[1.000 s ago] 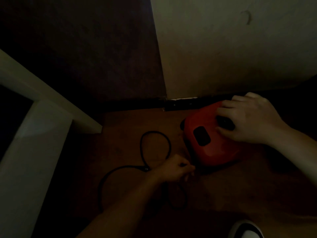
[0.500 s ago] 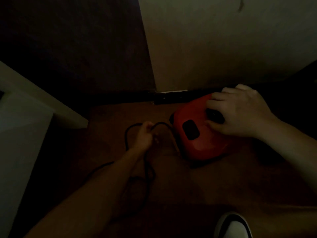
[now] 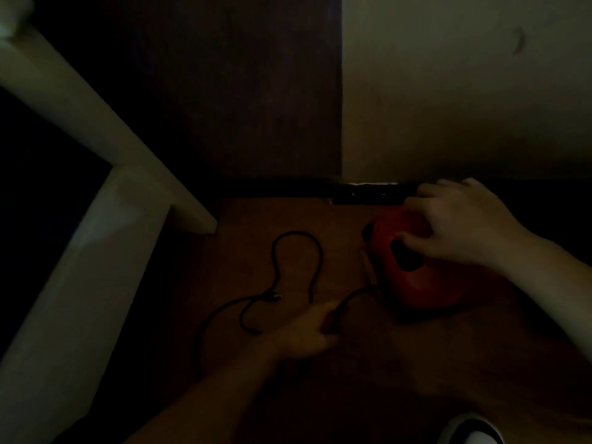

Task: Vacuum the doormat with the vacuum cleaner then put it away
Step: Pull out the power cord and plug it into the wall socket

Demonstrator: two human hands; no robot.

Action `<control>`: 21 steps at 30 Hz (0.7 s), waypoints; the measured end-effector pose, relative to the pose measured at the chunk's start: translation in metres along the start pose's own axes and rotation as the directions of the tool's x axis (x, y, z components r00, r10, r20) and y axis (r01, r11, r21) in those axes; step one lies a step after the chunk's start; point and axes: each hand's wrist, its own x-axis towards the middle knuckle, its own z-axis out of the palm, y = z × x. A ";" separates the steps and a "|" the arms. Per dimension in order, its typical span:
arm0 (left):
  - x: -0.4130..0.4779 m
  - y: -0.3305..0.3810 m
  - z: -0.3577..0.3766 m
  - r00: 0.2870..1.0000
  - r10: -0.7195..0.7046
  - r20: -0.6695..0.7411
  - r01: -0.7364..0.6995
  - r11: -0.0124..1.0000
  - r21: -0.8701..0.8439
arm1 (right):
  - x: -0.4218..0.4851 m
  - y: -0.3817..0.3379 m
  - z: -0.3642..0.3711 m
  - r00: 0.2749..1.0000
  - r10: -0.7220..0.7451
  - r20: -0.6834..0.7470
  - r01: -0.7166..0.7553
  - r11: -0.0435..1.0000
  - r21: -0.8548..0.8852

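1. Dimly lit, the red vacuum cleaner (image 3: 423,283) sits on the brown floor (image 3: 352,363), right of centre and close to the foot of the pale wall (image 3: 464,91).
2. The right hand (image 3: 461,225) lies over the top of the vacuum cleaner. Its grip is closed on the red body, fingers curled over the far side and thumb by a dark opening.
3. The left hand (image 3: 304,334) reaches in from below, its grip closed round the black cord (image 3: 315,251) just beside the cleaner's near-left corner.
4. From that hand the cord runs on in 2 loose loops across the floor to the left.
5. A white frame (image 3: 80,251) slants along the left edge, a dark panel (image 3: 224,91) stands left of the wall, and the tip of a white shoe (image 3: 471,434) shows at the bottom right.
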 end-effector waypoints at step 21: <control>-0.013 -0.147 -0.085 0.808 -0.098 -0.581 0.300 0.917 0.263 | 0.042 -0.062 0.029 0.923 -0.378 -0.075 0.382 0.923 0.046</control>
